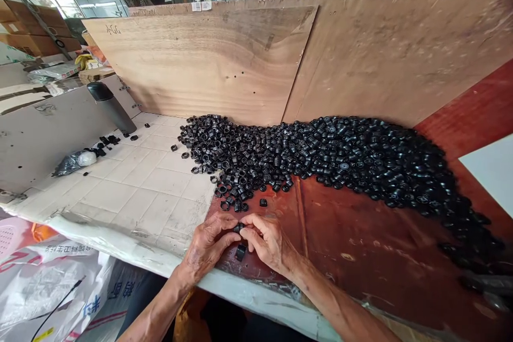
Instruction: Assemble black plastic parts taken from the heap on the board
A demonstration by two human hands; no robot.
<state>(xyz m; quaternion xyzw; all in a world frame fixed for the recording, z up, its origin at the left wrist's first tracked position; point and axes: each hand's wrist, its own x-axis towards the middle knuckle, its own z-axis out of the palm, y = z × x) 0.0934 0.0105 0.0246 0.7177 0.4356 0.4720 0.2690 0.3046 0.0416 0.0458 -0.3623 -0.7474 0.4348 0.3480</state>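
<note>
The bare left hand (206, 243) and bare right hand (270, 240) pinched one small, black, cylindrical part (239, 227) between their fingertips, above the red-brown work surface (352, 240). Behind them, a long heap of small, glossy black parts (340, 155) apparently remained unprocessed; the completed quantity could not be determined.

two hands (208, 243), hundreds of pieces (340, 155), one flask (114, 109)

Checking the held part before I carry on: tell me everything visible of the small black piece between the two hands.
The small black piece looks like slightly shiny plastic, short and rounded. The left hand and right hand pinch it from either side, over the red board near its front edge. They hide much of it, so finer parts and tilt cannot be told.
</note>
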